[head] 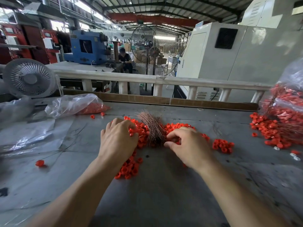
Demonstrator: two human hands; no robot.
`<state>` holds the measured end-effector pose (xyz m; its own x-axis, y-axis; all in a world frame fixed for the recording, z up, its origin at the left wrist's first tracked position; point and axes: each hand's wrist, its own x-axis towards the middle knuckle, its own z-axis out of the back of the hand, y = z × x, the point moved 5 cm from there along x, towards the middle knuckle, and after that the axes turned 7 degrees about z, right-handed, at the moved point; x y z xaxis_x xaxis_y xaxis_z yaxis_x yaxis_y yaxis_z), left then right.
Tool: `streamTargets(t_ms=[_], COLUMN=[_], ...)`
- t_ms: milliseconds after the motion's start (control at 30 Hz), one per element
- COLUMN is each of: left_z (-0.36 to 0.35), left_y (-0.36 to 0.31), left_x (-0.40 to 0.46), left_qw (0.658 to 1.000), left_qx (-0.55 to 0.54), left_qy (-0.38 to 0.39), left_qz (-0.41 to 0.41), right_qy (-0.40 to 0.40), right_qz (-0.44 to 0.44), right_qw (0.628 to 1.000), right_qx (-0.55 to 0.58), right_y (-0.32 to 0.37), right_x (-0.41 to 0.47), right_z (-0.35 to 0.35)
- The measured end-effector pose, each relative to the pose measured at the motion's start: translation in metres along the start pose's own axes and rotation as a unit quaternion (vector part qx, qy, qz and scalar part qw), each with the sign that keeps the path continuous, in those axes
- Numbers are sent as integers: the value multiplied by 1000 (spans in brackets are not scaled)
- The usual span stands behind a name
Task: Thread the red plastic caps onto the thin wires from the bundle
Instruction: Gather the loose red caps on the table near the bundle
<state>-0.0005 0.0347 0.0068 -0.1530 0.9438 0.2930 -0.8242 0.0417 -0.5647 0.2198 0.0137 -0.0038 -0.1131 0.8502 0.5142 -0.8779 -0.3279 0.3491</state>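
A person leans over a grey desk (164,185) with both arms out. In the middle of the desk lies a bundle of thin wires (153,128), brown like copper, fanned out at the far end. All around it is a heap of little red caps (172,126). Some more caps sit in a small clump (223,145) just to the right, and another clump (129,169) lies under the left arm.

The left hand (118,140) rests on the caps to the left of the bundle. Its fingers are bent down into the pile, and red caps show between them, but I cannot tell if it really holds one. The right hand (188,145) is just on the other side, right beside the near end of the wires. Its thumb and fingers are curled together as if pinching something small, but I cannot see what is in there.

One red cap (39,163) sits alone, well off to the left, on a thin wire. A clear bag (73,104) with red caps inside lies at the back left, near a small white fan (29,78). Another big clear bag (285,112) full of red caps is at the right edge, with many caps spilled out next to it.
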Motion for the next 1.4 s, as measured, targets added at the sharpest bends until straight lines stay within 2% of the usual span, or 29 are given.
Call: streamTargets(t_ms=[267, 367, 500, 700, 900, 1033, 1133, 1267, 1333, 1400], left_z=[-3, -1, -5, -7, -4, -6, -8, -7, -7, -8], left_y=[1, 3, 7, 3, -21, -34, -39, -36, -34, -32], left_x=[2, 3, 3, 2, -8, -17, -21, -19, -17, -15], left_qw=[1000, 1000, 996, 995, 990, 969, 956, 947, 940, 919], left_qx=[11, 18, 62, 74, -72, -178, -211, -272, -305, -368], left_qy=[20, 20, 62, 65, 8, 32, 54, 67, 76, 105], left_qz=[0, 3, 7, -13, -122, -171, -198, -159, -132, -95], right_qy=[-45, -39, -23, -54, -105, -129, -136, -137, -141, -113], right_qz=[-7, -11, -3, 2, 26, 69, 110, 132, 101, 53], right_qw=[998, 998, 998, 998, 994, 989, 984, 977, 969, 954], right_qx=[-37, -43, -64, -45, 6, 27, 38, 94, 178, 274], right_y=[4, 3, 4, 7, 18, 29, 38, 45, 41, 35], right_x=[0, 0, 1, 0, 0, -2, -3, -3, -3, -3], right_z=[-5, -6, -10, -4, 11, 19, 23, 23, 22, 15])
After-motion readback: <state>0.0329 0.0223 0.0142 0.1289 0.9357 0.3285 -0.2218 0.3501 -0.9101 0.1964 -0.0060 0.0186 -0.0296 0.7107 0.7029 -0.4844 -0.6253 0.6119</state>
